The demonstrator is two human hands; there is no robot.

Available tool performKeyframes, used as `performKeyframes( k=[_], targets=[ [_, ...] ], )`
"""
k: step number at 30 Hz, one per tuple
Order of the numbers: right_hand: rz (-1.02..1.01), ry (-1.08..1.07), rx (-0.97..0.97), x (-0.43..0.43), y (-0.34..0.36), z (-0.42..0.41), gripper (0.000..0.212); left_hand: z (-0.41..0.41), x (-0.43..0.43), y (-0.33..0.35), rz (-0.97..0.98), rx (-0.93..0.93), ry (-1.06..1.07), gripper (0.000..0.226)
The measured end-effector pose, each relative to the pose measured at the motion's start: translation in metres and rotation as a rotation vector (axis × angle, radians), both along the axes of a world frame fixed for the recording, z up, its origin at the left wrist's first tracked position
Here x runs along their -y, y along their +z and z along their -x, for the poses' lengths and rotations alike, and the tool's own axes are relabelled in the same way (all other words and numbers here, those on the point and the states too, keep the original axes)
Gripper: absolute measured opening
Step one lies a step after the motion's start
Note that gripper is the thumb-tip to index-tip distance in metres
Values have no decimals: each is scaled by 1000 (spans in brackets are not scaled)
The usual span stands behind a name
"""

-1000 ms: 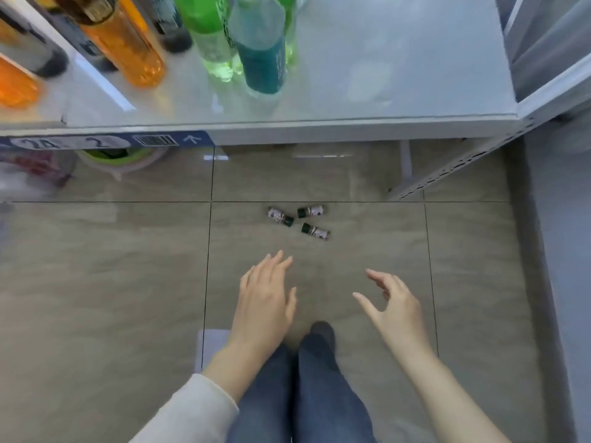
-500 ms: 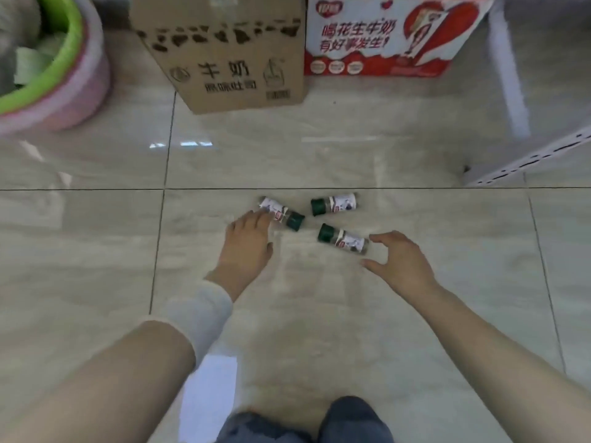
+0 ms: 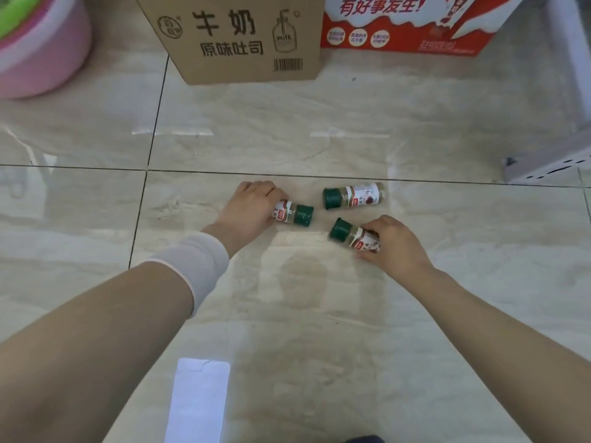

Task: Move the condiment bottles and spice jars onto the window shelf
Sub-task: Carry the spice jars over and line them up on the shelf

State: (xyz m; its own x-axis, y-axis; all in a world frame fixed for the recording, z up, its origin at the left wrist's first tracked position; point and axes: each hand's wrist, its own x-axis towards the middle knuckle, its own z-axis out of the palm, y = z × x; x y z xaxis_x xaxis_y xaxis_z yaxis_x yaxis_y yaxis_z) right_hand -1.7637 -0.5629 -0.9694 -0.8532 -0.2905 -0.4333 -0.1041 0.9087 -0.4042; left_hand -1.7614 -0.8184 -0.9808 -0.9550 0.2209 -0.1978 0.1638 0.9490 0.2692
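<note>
My fingers (image 3: pixel 275 194) of the left hand (image 3: pixel 251 209) curl over the near-left spice jar (image 3: pixel 292 213), which lies on its side on the tiled floor (image 3: pixel 319 298), green cap pointing right. My right hand (image 3: pixel 396 246) grips the near-right spice jar (image 3: pixel 353 236) by its labelled body, cap pointing left and away from me. The third spice jar (image 3: pixel 353 195) lies untouched on the floor just beyond, cap to the left. Farther off stand a cardboard box (image 3: pixel 236 36), a red carton (image 3: pixel 399 27) and a pink basin (image 3: pixel 44 55).
</note>
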Motion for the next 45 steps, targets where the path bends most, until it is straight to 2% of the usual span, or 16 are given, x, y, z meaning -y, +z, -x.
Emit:
performKeyframes(
  k=[3, 6, 9, 13, 18, 22, 25, 27, 29, 31, 34, 36, 39, 40, 45],
  targets=[
    [86, -110, 2, -1, 2, -4, 47, -11, -1, 1, -108, 17, 82, 45],
    [309, -404, 159, -1, 31, -16, 44, -34, -14, 30, -463, 109, 366, 41],
    [522, -625, 312, -5, 82, -36, 34, -60, -33, 96, -906, 307, 639, 31],
    [712, -813, 396, -10, 184, -64, 26, -84, -53, 214, -1124, 390, 773, 29],
    [873, -930, 440, -23, 347, -89, 32, -111, -75, 380, -1204, 441, 815, 31],
    [957, -941, 411, -38, 492, -108, 24, -125, -98, 514, -1233, 445, 779, 29],
    [994, -927, 369, -51, 590, -122, 26, -131, -116, 611, -1337, 413, 819, 30],
    [1046, -928, 369, -61, 647, -131, 44, -135, -128, 669, -1416, 399, 846, 35],
    [1099, -936, 357, -72, 696, -138, 76, -137, -139, 721, -1515, 397, 851, 42],
    [1155, -949, 327, -83, 735, -139, 95, -138, -152, 762, -1545, 386, 807, 37],
    [1201, -930, 236, -103, 787, -132, 99, -133, -175, 813, -1565, 381, 724, 35],
    [1194, -901, 153, -116, 817, -124, 87, -126, -192, 840, -1574, 370, 673, 38],
    [1200, -866, 64, -129, 852, -111, 51, -115, -214, 873, -1562, 330, 590, 36],
    [1201, -863, 41, -132, 862, -107, 50, -112, -220, 883, -1554, 311, 565, 36],
    [1262, -874, -58, -143, 904, -86, 74, -92, -235, 922, -1505, 204, 424, 38]
  ],
)
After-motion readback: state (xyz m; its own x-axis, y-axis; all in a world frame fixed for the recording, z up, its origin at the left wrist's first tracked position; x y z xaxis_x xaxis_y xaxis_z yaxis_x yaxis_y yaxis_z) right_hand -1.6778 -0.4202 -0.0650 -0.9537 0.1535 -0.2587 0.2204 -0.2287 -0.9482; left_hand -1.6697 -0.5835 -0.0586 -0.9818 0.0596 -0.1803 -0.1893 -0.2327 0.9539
